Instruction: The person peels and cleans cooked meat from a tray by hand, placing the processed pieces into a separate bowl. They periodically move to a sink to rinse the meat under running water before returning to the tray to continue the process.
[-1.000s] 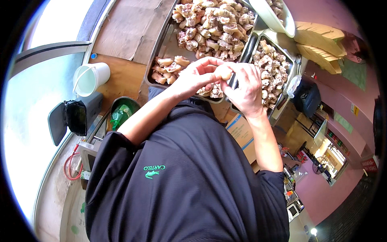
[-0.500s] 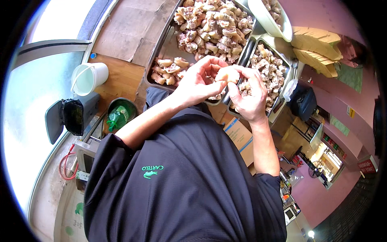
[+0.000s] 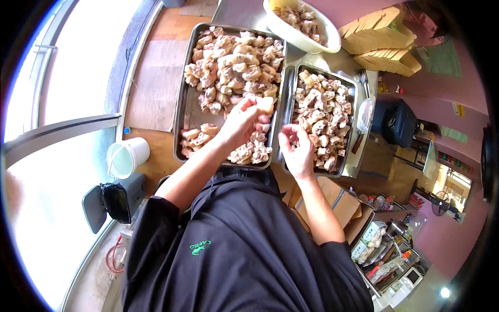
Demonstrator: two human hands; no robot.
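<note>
My left hand (image 3: 240, 124) is closed on a pale, skin-on meat piece (image 3: 266, 105), held over the large metal tray (image 3: 179, 117). A big heap of similar meat pieces (image 3: 234, 65) fills the far part of that tray. Smaller groups lie at its near left corner and near right corner. My right hand (image 3: 298, 153) is loosely curled, thumb and fingers apart, with nothing visible in it. It hovers at the left edge of the smaller metal tray (image 3: 351, 122), which is full of chopped meat pieces (image 3: 322, 112).
A white basin (image 3: 312, 46) of meat stands beyond the trays. Tongs (image 3: 363, 78) and a dark-handled knife (image 3: 357, 143) lie right of the smaller tray. A white bucket (image 3: 136, 155) and an open-lidded bin (image 3: 130, 192) stand left, with a cardboard box (image 3: 332, 195) below right.
Both hands were together at the meat piece; now my right hand has let go and moved apart, while my left keeps it. The view has shifted, showing more of both trays.
</note>
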